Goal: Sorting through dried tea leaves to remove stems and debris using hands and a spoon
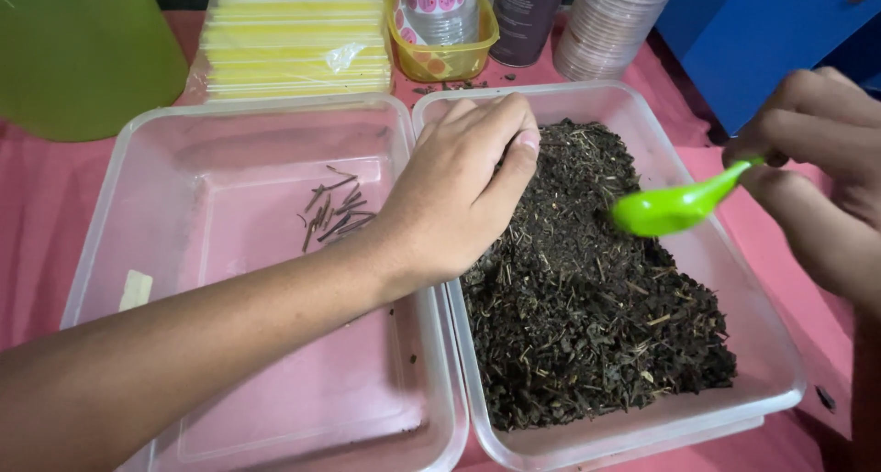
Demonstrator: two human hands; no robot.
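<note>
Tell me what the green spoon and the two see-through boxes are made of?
The green spoon in the right hand looks like plastic: one bright colour, smooth and shiny. The two clear tubs, the left tub and the right tub, also look like plastic: thin, see-through walls with a soft gloss and rounded corners; the pink cloth shows through them.

Two clear plastic tubs (266, 123) (771, 362) sit side by side by the hands. One green spoon (674, 206), one small yellow tub (445, 59) beyond.

left hand (459, 192): palm down, fingers curled | right hand (817, 160): pinched shut
</note>
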